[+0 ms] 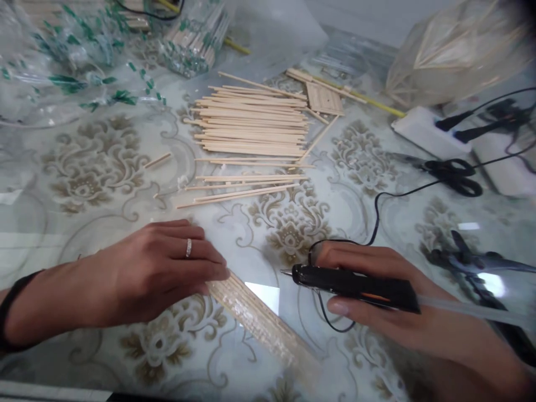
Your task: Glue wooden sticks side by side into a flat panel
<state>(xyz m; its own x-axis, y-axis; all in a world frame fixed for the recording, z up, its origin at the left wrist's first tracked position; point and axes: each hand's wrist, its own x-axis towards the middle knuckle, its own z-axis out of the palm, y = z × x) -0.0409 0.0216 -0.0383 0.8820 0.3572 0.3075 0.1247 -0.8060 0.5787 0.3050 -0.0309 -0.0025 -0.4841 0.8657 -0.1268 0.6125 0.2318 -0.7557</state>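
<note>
My left hand (167, 268), with a ring on one finger, grips the far end of a flat strip of wooden sticks (263, 324). The strip lies side by side on the table and has a shiny, glue-like surface. In my right hand (389, 312) is a black hot glue gun (352, 285), its metal nozzle pointing left toward the strip but apart from it. A translucent glue stick (464, 307) sticks out of its rear. Beyond both hands lie a few loose thin sticks (247, 192) and a row of many wooden sticks (251, 123).
Scissors (452, 170) and pliers (477, 259) lie at the right. A black cord (377, 212) runs to white power strips (431, 134). Plastic packaging (92, 61), bagged sticks (196, 39), a small wooden panel (324, 99) and a wrapped stick frame (456, 50) stand farther back.
</note>
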